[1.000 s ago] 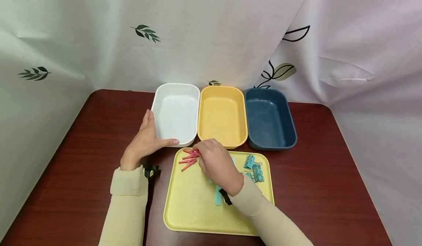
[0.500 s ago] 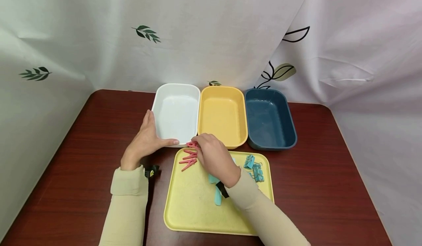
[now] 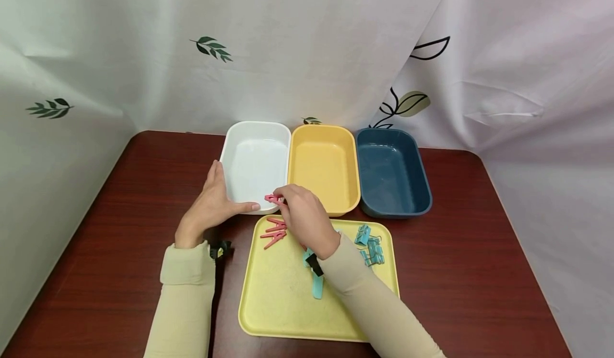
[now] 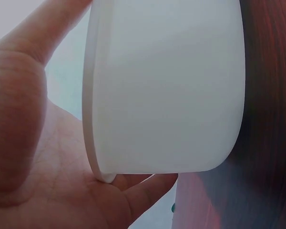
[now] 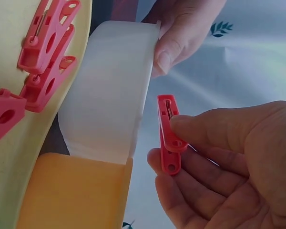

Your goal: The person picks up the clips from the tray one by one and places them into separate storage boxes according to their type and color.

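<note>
My right hand pinches a pink clothespin between thumb and fingers, over the front right rim of the white bin. Around that bin's front left corner lies my left hand; its straight fingers rest along the outer left wall and the thumb lies on the front rim. More pink clothespins lie at the back left of the yellow tray. Several teal binder clips are on its right side. A flat teal piece is partly hidden under my right wrist.
A yellow bin stands against the white one's right side, and a dark blue bin stands right of that. All three are behind the tray on a dark red-brown wooden table. A white patterned curtain hangs behind.
My right hand has lifted the pink clothespin off the tray's back left and carried it back and left to the white bin's front rim. The left hand has stayed in place.
</note>
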Demonstrator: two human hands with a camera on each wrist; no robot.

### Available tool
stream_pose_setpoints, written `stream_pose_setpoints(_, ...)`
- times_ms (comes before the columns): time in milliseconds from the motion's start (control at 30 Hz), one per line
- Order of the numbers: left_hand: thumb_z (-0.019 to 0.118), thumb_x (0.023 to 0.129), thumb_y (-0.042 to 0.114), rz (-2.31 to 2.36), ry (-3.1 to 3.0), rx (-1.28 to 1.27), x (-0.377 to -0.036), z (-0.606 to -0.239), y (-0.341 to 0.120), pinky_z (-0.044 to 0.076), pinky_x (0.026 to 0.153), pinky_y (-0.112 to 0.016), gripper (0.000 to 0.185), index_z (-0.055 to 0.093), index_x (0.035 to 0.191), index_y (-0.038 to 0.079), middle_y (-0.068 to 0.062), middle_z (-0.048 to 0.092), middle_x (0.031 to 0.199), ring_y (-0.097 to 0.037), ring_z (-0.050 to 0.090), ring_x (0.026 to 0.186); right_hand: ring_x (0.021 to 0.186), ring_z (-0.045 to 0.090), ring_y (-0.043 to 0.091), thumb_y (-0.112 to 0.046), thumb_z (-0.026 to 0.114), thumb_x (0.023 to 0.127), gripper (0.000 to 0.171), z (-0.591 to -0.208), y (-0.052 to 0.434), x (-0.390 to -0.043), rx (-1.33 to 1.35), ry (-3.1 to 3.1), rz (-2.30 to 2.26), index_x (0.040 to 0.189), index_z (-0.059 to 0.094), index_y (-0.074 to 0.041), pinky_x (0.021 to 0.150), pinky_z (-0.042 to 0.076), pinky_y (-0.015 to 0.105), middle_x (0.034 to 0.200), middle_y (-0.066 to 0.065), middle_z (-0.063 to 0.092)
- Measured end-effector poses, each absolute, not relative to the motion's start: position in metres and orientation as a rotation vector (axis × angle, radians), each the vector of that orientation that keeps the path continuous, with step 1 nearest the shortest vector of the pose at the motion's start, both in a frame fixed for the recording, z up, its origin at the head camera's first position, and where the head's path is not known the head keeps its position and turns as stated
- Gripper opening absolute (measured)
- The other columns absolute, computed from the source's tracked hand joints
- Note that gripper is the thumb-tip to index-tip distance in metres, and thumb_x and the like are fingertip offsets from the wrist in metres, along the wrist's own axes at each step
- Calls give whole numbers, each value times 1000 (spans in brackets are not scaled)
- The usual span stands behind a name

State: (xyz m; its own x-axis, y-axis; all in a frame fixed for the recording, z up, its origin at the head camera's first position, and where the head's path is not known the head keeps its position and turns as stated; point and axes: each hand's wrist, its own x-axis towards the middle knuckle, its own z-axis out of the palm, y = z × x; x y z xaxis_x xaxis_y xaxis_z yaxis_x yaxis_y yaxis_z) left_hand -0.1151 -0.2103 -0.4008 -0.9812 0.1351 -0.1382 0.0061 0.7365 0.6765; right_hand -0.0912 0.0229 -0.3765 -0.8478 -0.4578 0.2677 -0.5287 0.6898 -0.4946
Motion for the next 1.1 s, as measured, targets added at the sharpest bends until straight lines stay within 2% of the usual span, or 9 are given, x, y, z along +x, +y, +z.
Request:
stream_pose_setpoints(533, 86, 75, 50, 1080, 2758, 126, -115, -401, -210, 25, 114, -62, 141, -15, 155, -5, -26, -15, 164, -42, -2, 151, 96, 68, 21, -4, 72, 92, 18, -383, 12, -109, 807, -2776, 908, 110, 72, -3, 86, 55, 34, 106, 9, 71)
stream_pose_setpoints(800, 86, 76, 49, 1092, 2762, 150, -115, -401, -210, 26, 114, -63, 139, -14, 156, -5, -26, -14, 164, -40, -6, 152, 95, 68, 19, -7, 73, 92, 17, -385, 5, -117, 799, -2829, 924, 110, 73, -5, 86, 54, 31, 106, 6, 72)
stream_pose_setpoints(1100, 88, 75, 48, 1119, 2773, 161, -116, -402, -210, 28, 112, -65, 138, -10, 158, -2, -25, -9, 164, -43, 0, 151, 95, 67, 17, -8, 71, 94, 18, -383, -4, -122, 830, -2910, 911, 112, 73, -6, 85, 53, 27, 107, 4, 71)
